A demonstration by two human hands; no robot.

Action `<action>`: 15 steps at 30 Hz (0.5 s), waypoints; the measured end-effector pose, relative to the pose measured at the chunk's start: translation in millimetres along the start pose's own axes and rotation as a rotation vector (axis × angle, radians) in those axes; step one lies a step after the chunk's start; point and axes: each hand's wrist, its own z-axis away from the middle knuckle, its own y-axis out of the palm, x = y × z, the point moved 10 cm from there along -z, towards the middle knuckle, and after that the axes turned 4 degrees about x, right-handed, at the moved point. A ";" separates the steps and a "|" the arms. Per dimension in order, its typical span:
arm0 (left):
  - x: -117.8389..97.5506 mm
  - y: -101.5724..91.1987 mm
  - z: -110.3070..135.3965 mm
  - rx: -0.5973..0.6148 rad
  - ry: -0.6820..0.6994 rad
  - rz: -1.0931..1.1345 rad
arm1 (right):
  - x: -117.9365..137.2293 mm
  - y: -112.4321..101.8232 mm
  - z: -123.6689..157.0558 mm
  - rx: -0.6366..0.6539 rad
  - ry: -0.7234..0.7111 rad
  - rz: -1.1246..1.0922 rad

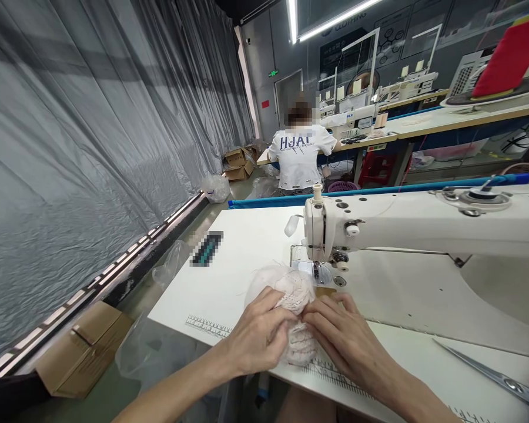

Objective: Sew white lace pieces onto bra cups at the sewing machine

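Both hands are in tight here: the left hand [260, 332] and right hand [344, 338] meet fingertip to fingertip, pinched on a bunched white lace piece [286, 288]. It lies on the tabletop [247, 247], just in front of the presser foot [316, 271] of the sewing machine [423, 223]. The risk, I'd say: fingertips sit near the needle, and loose gathers could snag or fold under it.
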 end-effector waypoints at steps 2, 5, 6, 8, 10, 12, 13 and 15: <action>2.1 2.4 0.2 -0.008 -0.027 -0.013 | -0.5 -0.2 -3.0 -0.014 0.014 0.004; 9.1 -0.8 0.7 -0.089 -0.055 -0.035 | -0.5 -2.7 -5.1 -0.052 0.038 -0.006; 13.8 -3.4 1.2 -0.124 -0.077 -0.021 | -0.5 -4.7 -4.4 -0.072 0.049 -0.009; 28.8 -6.3 2.8 -0.158 -0.168 0.046 | 0.7 -6.6 -0.7 -0.088 0.062 -0.008; 42.5 -5.0 4.8 -0.136 -0.263 0.127 | 2.3 -4.5 5.5 -0.071 0.066 0.010; 42.6 -5.1 5.0 -0.108 -0.251 0.162 | 2.6 1.0 12.6 -0.039 0.069 0.035; 36.5 -5.8 4.1 -0.094 -0.194 0.155 | 2.1 3.8 15.7 -0.028 0.073 0.041; 18.6 -6.5 2.6 -0.061 -0.041 0.109 | 1.0 8.3 19.9 -0.017 0.078 0.024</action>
